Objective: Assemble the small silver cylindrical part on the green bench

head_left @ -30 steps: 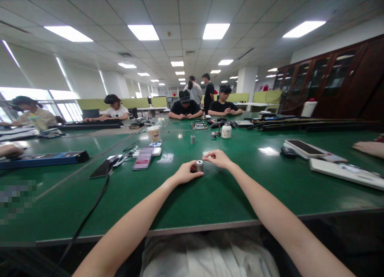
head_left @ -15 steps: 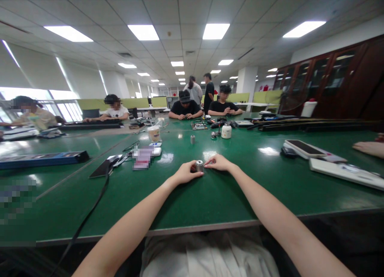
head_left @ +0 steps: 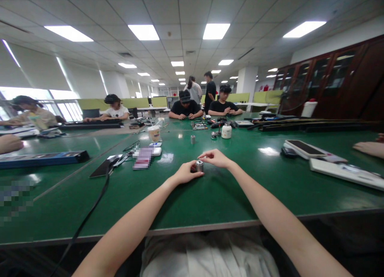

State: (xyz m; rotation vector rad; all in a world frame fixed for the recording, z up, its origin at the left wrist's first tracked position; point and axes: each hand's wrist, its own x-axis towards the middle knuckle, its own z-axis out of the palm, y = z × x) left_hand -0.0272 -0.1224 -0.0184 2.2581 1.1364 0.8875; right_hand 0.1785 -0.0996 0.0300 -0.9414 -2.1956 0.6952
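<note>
A small silver metal cylinder (head_left: 199,166) stands upright on the green tabletop (head_left: 210,201), with a dark pattern on its top face. My left hand (head_left: 186,172) is wrapped around its left side, thumb in front and fingers behind. Just above the cylinder's top edge, my right hand (head_left: 216,158) has its thumb and forefinger pinched together. Whatever lies between those fingertips is too small to make out. Farther back on the table stands a second, similar metal cylinder (head_left: 193,139), touched by neither hand.
Left of my hands lie a pinkish packet (head_left: 144,157), a black flat device (head_left: 102,168) with a cable, and a cup (head_left: 154,134). A white jar (head_left: 226,131) stands beyond. Phones and a white slab (head_left: 345,173) lie at right. Another person's hand (head_left: 370,148) rests there; others sit across.
My right hand has moved up and left, from beside the cylinder to over its top. My left hand keeps its hold. Another person's hand has come in at the left edge.
</note>
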